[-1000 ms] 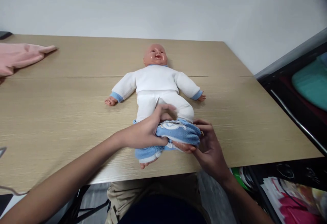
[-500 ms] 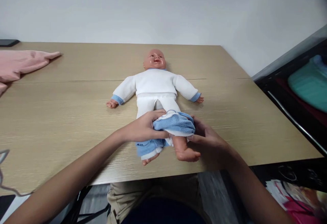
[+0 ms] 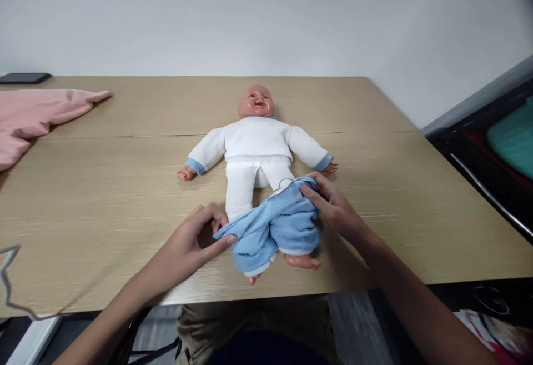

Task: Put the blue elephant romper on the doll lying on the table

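Note:
A baby doll [image 3: 258, 137] in a white top with blue cuffs lies on its back, head away from me. Blue terry doll pants [image 3: 275, 226] with white hems surround both lower legs, the feet poking out below. At the left end of the waistband, my left hand [image 3: 202, 240] pinches the cloth between thumb and fingers. My right hand [image 3: 328, 201] grips the other end of the waistband, beside the doll's knee. A thin drawstring loop shows at the waist. The doll's white thighs are bare of the pants.
The doll rests on a light wooden table [image 3: 125, 187]. Pink cloth [image 3: 45, 115] lies at the left, with a dark flat device [image 3: 25, 78] behind it. A grey cord [image 3: 12, 293] hangs over the near left edge. Green cloth [image 3: 514, 137] sits in a dark container at the right.
The pants were bunched around one shin with both hands there. Now they are spread across both legs; my left hand has shifted left and my right hand up along the waistband.

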`<state>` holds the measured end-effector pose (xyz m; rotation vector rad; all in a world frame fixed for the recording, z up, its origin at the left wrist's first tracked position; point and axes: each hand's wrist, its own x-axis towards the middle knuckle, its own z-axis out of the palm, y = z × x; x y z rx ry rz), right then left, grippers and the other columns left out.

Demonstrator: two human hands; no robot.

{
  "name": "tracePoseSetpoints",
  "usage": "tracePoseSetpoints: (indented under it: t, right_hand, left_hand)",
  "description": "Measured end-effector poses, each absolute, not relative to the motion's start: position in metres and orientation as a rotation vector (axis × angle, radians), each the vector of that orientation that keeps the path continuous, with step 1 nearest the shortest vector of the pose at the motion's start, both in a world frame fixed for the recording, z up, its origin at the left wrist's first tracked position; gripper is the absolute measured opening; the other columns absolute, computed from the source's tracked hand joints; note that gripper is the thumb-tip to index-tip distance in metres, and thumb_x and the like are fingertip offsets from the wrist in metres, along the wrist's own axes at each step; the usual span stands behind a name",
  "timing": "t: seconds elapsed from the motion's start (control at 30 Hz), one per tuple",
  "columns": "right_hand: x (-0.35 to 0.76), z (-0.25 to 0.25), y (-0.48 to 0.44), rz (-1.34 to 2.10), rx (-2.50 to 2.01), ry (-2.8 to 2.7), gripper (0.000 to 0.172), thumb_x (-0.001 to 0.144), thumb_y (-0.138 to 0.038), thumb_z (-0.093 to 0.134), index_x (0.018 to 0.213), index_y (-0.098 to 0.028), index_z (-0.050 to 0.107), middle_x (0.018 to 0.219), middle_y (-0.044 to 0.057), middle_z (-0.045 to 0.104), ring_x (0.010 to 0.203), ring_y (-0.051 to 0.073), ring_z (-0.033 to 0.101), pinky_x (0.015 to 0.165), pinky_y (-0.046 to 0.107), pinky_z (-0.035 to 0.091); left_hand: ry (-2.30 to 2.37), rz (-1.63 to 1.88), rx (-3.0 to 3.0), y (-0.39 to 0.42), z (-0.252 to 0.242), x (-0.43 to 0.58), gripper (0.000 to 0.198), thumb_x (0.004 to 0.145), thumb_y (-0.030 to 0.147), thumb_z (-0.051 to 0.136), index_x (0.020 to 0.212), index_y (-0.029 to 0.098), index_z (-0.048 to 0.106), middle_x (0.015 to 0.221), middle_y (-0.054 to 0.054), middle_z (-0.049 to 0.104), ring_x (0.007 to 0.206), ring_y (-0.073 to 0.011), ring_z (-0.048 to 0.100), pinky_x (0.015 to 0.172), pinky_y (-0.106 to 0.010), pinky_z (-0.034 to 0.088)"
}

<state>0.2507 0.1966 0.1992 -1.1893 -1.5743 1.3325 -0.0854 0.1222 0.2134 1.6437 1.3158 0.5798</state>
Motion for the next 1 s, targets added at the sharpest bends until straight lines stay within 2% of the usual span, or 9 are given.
tracePoseSetpoints:
  t: [0.2, 0.3, 0.4, 0.47, 0.57, 0.67, 0.73, 0.87, 1.0]
  right_hand:
    - [0.252, 0.21, 0.217, 1.39, -1.133, -1.735, 0.037, 0.099, -0.059, 0.078, 0.102, -0.025, 0.065, 0.089, -0.002, 0.056, 0.079, 0.017, 0.052, 0.071, 0.028, 0.043]
    - [0.244, 0.209, 0.226, 1.352, -1.117, -1.638, 0.035, 0.102, -0.059, 0.072, 0.109, -0.026, 0.061, 0.085, -0.004, 0.053, 0.073, 0.016, 0.047, 0.065, 0.027, 0.039]
    - [0.237, 0.204, 0.236, 1.342, -1.153, -1.609, 0.035, 0.104, -0.059, 0.067, 0.11, -0.026, 0.057, 0.078, -0.006, 0.049, 0.068, 0.016, 0.043, 0.06, 0.027, 0.035]
    - [0.235, 0.202, 0.241, 1.293, -1.174, -1.667, 0.035, 0.104, -0.059, 0.068, 0.109, -0.025, 0.059, 0.079, -0.005, 0.049, 0.07, 0.016, 0.045, 0.06, 0.028, 0.037]
    - [0.237, 0.204, 0.243, 1.207, -1.183, -1.832, 0.035, 0.102, -0.057, 0.072, 0.101, -0.023, 0.065, 0.086, -0.002, 0.055, 0.079, 0.018, 0.052, 0.07, 0.029, 0.044]
    - [0.237, 0.206, 0.241, 1.044, -1.128, -1.889, 0.028, 0.103, -0.051, 0.07, 0.102, -0.023, 0.066, 0.099, 0.002, 0.063, 0.095, 0.022, 0.06, 0.087, 0.033, 0.049]
    - [0.236, 0.204, 0.243, 0.915, -1.123, -1.859, 0.021, 0.105, -0.046, 0.066, 0.107, -0.024, 0.064, 0.102, 0.003, 0.064, 0.097, 0.023, 0.061, 0.09, 0.034, 0.048]
    - [0.228, 0.193, 0.265, 0.886, -1.259, -1.78, 0.02, 0.106, -0.047, 0.061, 0.107, -0.026, 0.059, 0.081, -0.003, 0.056, 0.075, 0.021, 0.052, 0.077, 0.033, 0.044]
    - [0.218, 0.183, 0.293, 0.923, -1.225, -1.693, 0.03, 0.101, -0.055, 0.065, 0.104, -0.026, 0.059, 0.09, 0.0, 0.06, 0.086, 0.023, 0.056, 0.079, 0.034, 0.045]
  left_hand:
    - [1.141, 0.696, 1.667, 0.126, 0.214, -0.089, 0.016, 0.112, 0.043, 0.061, 0.113, 0.027, 0.06, 0.137, -0.008, 0.059, 0.135, -0.0273, 0.053, 0.114, -0.042, 0.045]
    - [1.226, 0.903, 1.542, 0.14, 0.205, -0.084, 0.023, 0.116, 0.048, 0.053, 0.107, 0.026, 0.053, 0.114, -0.004, 0.059, 0.108, -0.0214, 0.059, 0.096, -0.035, 0.051]
    - [1.344, 0.964, 1.415, 0.16, 0.194, -0.075, 0.029, 0.114, 0.055, 0.054, 0.108, 0.027, 0.048, 0.085, 0.004, 0.049, 0.075, -0.0166, 0.049, 0.07, -0.03, 0.045]
    - [1.35, 0.902, 1.39, 0.171, 0.192, -0.07, 0.034, 0.111, 0.058, 0.058, 0.119, 0.026, 0.052, 0.086, 0.004, 0.056, 0.076, -0.0169, 0.053, 0.069, -0.029, 0.045]
    - [1.35, 0.831, 1.548, 0.181, 0.198, -0.067, 0.039, 0.105, 0.058, 0.069, 0.124, 0.024, 0.062, 0.109, -0.003, 0.068, 0.103, -0.0235, 0.064, 0.091, -0.036, 0.053]
    - [1.381, 0.929, 1.864, 0.187, 0.204, -0.068, 0.025, 0.106, 0.048, 0.068, 0.107, 0.023, 0.065, 0.133, -0.01, 0.065, 0.132, -0.0304, 0.057, 0.119, -0.046, 0.044]
    - [1.323, 0.999, 1.967, 0.195, 0.204, -0.068, 0.019, 0.11, 0.041, 0.061, 0.109, 0.023, 0.063, 0.145, -0.012, 0.061, 0.142, -0.0303, 0.053, 0.126, -0.047, 0.037]
    - [1.381, 1.057, 1.737, 0.227, 0.194, -0.063, 0.02, 0.113, 0.042, 0.053, 0.108, 0.023, 0.055, 0.107, -0.003, 0.065, 0.103, -0.0221, 0.06, 0.098, -0.034, 0.049]
    - [1.307, 1.096, 1.56, 0.26, 0.185, -0.055, 0.024, 0.109, 0.046, 0.06, 0.108, 0.022, 0.057, 0.101, 0.0, 0.06, 0.096, -0.0194, 0.057, 0.091, -0.03, 0.047]
